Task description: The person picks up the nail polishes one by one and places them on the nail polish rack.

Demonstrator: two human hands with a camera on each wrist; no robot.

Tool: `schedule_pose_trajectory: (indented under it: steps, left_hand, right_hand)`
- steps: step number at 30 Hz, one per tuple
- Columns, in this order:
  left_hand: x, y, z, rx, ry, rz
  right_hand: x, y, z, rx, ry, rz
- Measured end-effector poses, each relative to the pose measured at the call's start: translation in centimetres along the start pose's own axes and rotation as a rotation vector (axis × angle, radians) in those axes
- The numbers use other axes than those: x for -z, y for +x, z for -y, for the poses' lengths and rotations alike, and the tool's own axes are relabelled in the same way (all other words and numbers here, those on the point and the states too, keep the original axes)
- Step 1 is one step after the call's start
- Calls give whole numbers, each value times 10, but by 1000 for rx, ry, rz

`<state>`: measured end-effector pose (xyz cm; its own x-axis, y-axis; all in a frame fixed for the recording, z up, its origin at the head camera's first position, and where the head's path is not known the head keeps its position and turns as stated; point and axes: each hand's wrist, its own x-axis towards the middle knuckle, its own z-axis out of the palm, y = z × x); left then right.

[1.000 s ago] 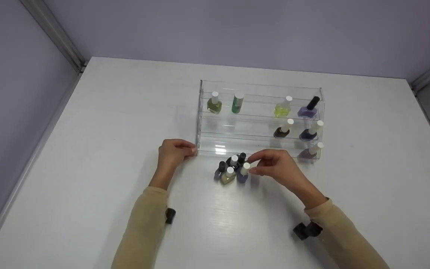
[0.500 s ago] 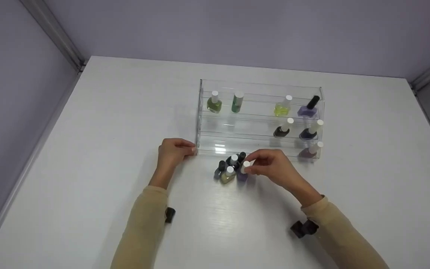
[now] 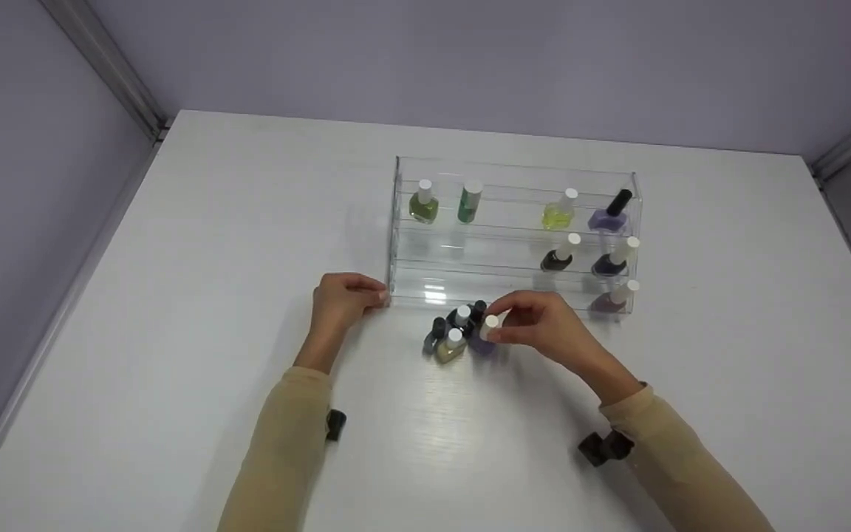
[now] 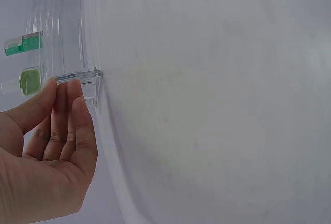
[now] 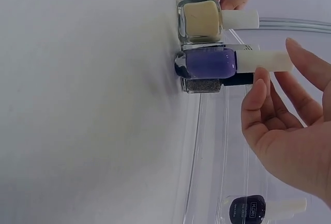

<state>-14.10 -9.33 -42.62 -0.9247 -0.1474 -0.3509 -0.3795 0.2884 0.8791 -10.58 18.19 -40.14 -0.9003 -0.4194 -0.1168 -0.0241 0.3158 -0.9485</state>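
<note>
"Where's the purple glass bottle [image 5: 211, 62]?"

"Centre of the head view; the right hand [image 3: 549, 329] pinches its white cap [image 5: 248, 61], presumably the easiest part to reach."

"And the left hand [image 3: 342, 299]?"

"Pinching the clear acrylic rack [image 3: 492, 251] at its lower-left corner, likely steadying it. The dark glittery bottle [image 5: 202, 86] behind is mostly hidden, shape uncertain."

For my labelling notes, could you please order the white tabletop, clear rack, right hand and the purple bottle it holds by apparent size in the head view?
1. White tabletop
2. Clear rack
3. Right hand
4. Purple bottle, partly hidden
</note>
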Motion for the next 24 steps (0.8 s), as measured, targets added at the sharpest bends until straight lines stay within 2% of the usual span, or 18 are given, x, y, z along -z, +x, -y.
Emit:
schedule_pose_trajectory:
  steps: [6,12,15,24]
  left_hand:
    - [0,0,1,-9,14,-4]
    - [1,-1,-1,-1,27,-6]
    - [1,-1,0,-1,29,-8]
    - [0,0,0,7,13,-1]
  right_hand:
    - [-1,1,-2,1,60,5]
    - [3,1,-1,24,11,42]
    - [3,1,-2,29,-5,28]
    - [0,1,-3,11,45,-17]
